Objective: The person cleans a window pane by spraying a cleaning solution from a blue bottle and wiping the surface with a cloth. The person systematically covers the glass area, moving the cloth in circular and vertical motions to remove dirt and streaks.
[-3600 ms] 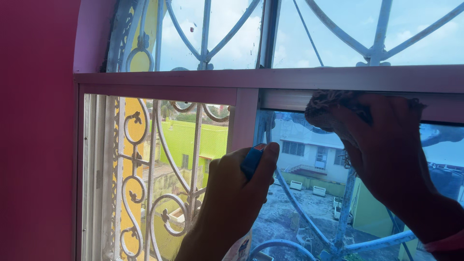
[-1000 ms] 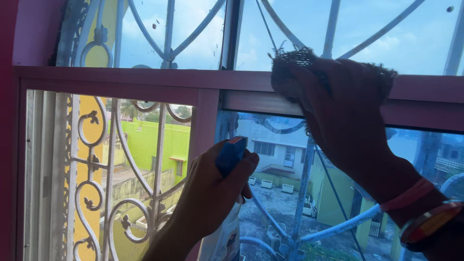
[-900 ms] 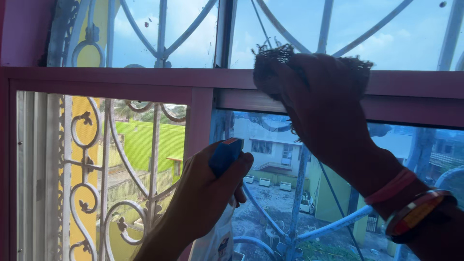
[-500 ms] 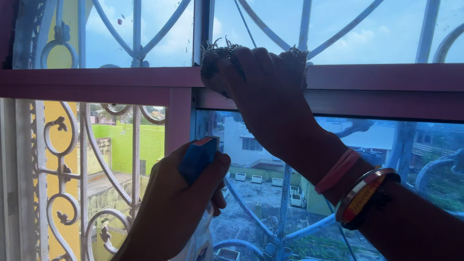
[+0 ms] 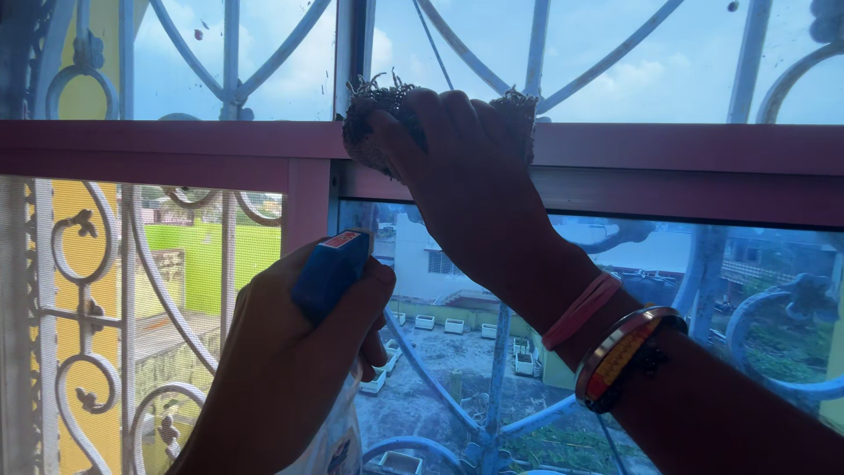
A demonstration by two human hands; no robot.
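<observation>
I'm pressing a frayed cloth [image 5: 374,110] against the pink window frame [image 5: 176,145] with my right hand [image 5: 466,176], fingers curled over it, while my left hand [image 5: 290,369] is gripping a spray bottle [image 5: 330,273] just below.

The right hand [image 5: 466,176] has carried the cloth [image 5: 374,119] from the glass up onto the pink rail [image 5: 176,145] and leftward along it; the left hand [image 5: 290,352] with the bottle [image 5: 330,273] has sunk slightly

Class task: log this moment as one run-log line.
left hand: grips blue-capped spray bottle | right hand: presses cloth on pink window frame
</observation>
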